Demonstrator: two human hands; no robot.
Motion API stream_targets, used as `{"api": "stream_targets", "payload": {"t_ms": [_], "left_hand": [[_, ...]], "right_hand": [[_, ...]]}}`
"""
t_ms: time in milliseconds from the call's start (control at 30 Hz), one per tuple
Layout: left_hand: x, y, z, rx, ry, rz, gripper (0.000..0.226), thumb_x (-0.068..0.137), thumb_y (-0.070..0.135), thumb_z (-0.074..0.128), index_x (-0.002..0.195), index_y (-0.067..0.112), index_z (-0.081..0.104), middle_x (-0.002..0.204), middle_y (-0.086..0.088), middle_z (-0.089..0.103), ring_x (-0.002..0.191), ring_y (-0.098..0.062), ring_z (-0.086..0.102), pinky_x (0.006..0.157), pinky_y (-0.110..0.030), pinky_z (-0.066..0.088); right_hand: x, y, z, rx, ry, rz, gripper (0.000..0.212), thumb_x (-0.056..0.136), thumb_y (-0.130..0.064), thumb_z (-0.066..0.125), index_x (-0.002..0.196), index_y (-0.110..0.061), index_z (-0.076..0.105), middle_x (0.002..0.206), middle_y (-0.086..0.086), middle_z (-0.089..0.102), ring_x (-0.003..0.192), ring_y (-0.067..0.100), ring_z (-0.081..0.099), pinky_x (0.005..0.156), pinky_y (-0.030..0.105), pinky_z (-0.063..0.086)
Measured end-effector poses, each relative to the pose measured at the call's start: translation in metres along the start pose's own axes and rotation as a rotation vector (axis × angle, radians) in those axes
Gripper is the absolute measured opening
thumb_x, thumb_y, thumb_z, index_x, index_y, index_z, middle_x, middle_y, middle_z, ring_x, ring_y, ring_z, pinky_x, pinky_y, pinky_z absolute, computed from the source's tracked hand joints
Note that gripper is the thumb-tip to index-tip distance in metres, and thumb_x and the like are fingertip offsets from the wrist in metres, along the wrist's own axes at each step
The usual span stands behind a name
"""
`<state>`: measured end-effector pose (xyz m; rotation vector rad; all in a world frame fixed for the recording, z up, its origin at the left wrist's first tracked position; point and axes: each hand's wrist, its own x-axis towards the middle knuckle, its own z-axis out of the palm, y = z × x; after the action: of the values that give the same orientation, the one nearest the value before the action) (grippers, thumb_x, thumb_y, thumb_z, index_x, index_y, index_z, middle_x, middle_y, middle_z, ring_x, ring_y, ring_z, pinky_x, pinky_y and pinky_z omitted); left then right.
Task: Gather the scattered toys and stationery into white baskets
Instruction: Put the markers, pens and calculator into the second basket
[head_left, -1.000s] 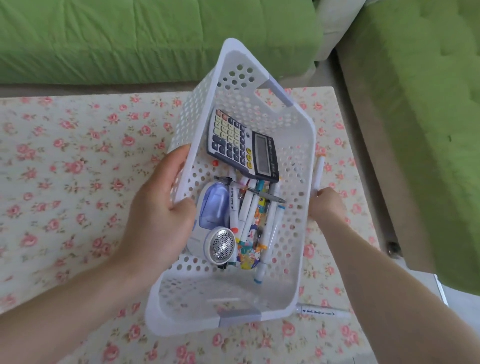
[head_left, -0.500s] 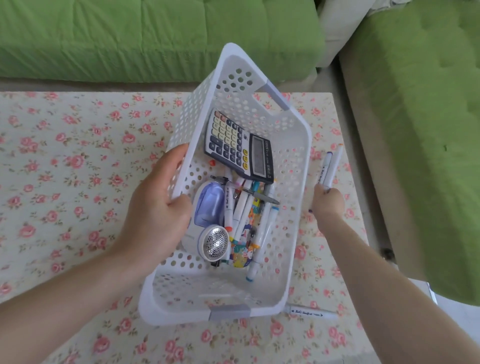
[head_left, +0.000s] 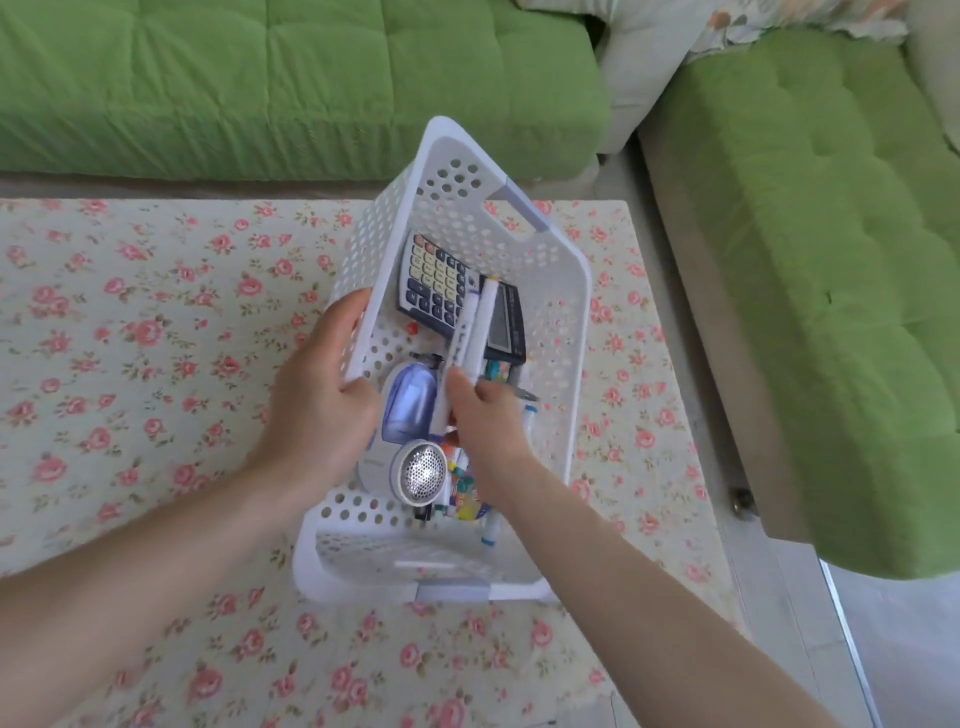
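Floral table (head_left: 156, 338): right grip (head_left: 485, 421) pinches markers (head_left: 470, 332); left grip (head_left: 322, 400) holds basket (head_left: 566, 338).

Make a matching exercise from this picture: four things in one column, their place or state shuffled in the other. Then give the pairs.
1. left hand
2. right hand
3. calculator
4. lint remover

A. holds white markers over the basket
B. lies at the basket's far end
C. grips the basket's left wall
D. shows a round metal mesh head

Pairs: 1-C, 2-A, 3-B, 4-D
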<state>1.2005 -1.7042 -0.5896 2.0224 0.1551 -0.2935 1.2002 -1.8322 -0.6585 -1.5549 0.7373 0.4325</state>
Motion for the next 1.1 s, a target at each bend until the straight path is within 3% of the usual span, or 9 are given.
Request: {"api": "stream_targets", "payload": {"t_ms": [100,167,333,400,533,667,767,867,1100], "left_hand": [[0.0,-0.002,-0.002,-0.022,0.001,0.019,0.068,0.085,-0.01,0.039,0.141,0.027,0.034,0.135,-0.009,0.049,0.105,-0.026,0.057,0.084,-0.028,0.05],[-0.001,-0.001,-0.004,-0.039,0.016,0.018,0.067,0.084,-0.012,0.039,0.139,0.026,0.037,0.131,-0.006,0.053,0.109,-0.023,0.054,0.094,-0.037,0.044],[-0.003,-0.001,-0.006,-0.084,0.02,0.009,0.067,0.082,-0.013,0.039,0.136,0.028,0.041,0.115,0.005,0.057,0.087,-0.002,0.056,0.067,-0.006,0.044],[-0.006,0.001,-0.006,-0.102,0.023,0.013,0.067,0.081,-0.013,0.039,0.134,0.029,0.043,0.114,0.004,0.059,0.087,-0.01,0.056,0.065,-0.014,0.045],[-0.026,0.004,-0.013,-0.166,0.019,0.014,0.068,0.079,-0.014,0.039,0.118,0.039,0.052,0.086,0.015,0.063,0.072,-0.01,0.053,0.057,-0.018,0.046],[-0.048,0.004,-0.029,-0.173,0.001,-0.019,0.069,0.079,-0.014,0.043,0.093,0.053,0.052,0.073,0.016,0.062,0.076,-0.018,0.054,0.068,-0.041,0.051],[-0.065,-0.001,-0.035,-0.154,-0.03,-0.042,0.072,0.079,-0.014,0.044,0.093,0.056,0.053,0.073,0.017,0.062,0.077,-0.019,0.055,0.071,-0.046,0.052],[-0.078,-0.01,-0.039,-0.143,-0.047,-0.043,0.078,0.08,-0.013,0.046,0.082,0.065,0.054,0.069,0.028,0.063,0.073,-0.013,0.055,0.069,-0.038,0.05],[-0.091,-0.027,-0.031,-0.105,-0.03,0.017,0.072,0.08,-0.011,0.049,0.093,0.06,0.052,0.075,0.033,0.063,0.063,0.004,0.054,0.064,-0.025,0.049]], "right_hand": [[-0.003,0.012,0.012,-0.006,0.004,0.027,0.036,0.092,-0.025,0.048,0.06,-0.012,0.04,0.057,0.004,0.037,0.055,0.019,0.038,0.059,0.032,0.036],[-0.005,0.016,0.008,-0.056,0.027,-0.005,0.039,0.091,-0.026,0.049,0.056,-0.013,0.038,0.056,0.004,0.038,0.053,0.019,0.037,0.057,0.029,0.035],[-0.017,0.018,-0.033,-0.218,0.139,-0.092,0.024,0.094,-0.029,0.046,0.08,-0.015,0.06,0.068,-0.001,0.055,0.07,0.02,0.053,0.063,0.033,0.045],[-0.02,0.02,-0.052,-0.193,0.197,-0.092,0.015,0.094,-0.022,0.047,0.091,-0.017,0.061,0.076,-0.002,0.058,0.078,0.018,0.054,0.074,0.034,0.049],[-0.036,0.037,-0.088,-0.127,0.407,-0.083,0.014,0.094,-0.013,0.047,0.091,-0.013,0.061,0.077,0.003,0.061,0.079,0.02,0.057,0.073,0.034,0.052],[-0.053,0.07,-0.125,-0.204,0.534,-0.009,0.022,0.093,-0.012,0.044,0.098,0.001,0.062,0.077,0.006,0.061,0.075,0.022,0.06,0.07,0.037,0.052],[-0.067,0.112,-0.141,-0.531,0.483,0.083,0.027,0.092,-0.011,0.044,0.11,0.002,0.061,0.092,0.017,0.066,0.086,0.034,0.063,0.077,0.042,0.054],[-0.075,0.148,-0.147,-0.804,0.344,0.093,0.028,0.092,-0.01,0.048,0.118,-0.009,0.059,0.113,0.011,0.063,0.095,0.028,0.061,0.078,0.033,0.052],[-0.054,0.188,-0.132,-1.179,0.207,0.082,0.031,0.093,-0.021,0.051,0.123,-0.014,0.054,0.122,0.008,0.051,0.114,0.025,0.046,0.088,0.031,0.045]]}}
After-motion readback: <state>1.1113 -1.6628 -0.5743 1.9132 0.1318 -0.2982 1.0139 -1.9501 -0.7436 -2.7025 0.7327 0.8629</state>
